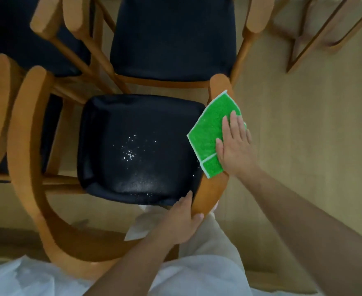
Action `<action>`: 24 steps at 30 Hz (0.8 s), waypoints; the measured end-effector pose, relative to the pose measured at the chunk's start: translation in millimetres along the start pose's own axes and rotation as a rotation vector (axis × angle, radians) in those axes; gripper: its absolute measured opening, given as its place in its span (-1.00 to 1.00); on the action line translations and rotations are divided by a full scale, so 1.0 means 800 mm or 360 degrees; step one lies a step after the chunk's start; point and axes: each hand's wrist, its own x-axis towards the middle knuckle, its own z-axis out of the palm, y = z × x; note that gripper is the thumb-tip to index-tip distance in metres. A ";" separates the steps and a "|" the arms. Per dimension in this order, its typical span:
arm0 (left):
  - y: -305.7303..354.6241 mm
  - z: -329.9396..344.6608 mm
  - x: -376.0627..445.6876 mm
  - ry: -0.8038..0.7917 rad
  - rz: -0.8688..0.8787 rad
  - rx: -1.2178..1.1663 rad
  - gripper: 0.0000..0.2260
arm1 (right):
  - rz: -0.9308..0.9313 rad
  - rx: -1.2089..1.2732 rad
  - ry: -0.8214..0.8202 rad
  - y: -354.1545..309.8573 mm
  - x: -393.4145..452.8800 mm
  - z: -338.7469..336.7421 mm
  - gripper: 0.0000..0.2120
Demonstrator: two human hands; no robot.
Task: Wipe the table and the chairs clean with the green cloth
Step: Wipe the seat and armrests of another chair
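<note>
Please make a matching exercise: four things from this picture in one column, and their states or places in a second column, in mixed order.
1. cloth
2. seat
3. left hand
4. right hand

a. grips the wooden armrest
b. speckled with white crumbs
c. pressed flat on the cloth
d. lies on the armrest, green

Pairs: 1-d, 2-b, 3-a, 4-c

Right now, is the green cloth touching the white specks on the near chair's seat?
Apart. In the head view the green cloth lies on the chair's right armrest under the right hand; bare black seat separates it from the white specks.
</note>
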 end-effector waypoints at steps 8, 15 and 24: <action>-0.001 -0.010 0.035 -0.0037 -0.0030 0.0271 -0.31 | 0.0291 0.0130 -0.0147 -0.062 -0.119 0.032 -0.30; 0.011 -0.053 0.042 0.0111 0.0083 0.0223 -0.35 | 0.0624 0.0174 -0.0068 -0.068 -0.035 0.011 -0.28; -0.007 -0.106 0.053 0.0164 0.0115 0.0104 -0.46 | 0.0406 0.0117 0.0088 -0.037 0.152 -0.034 -0.31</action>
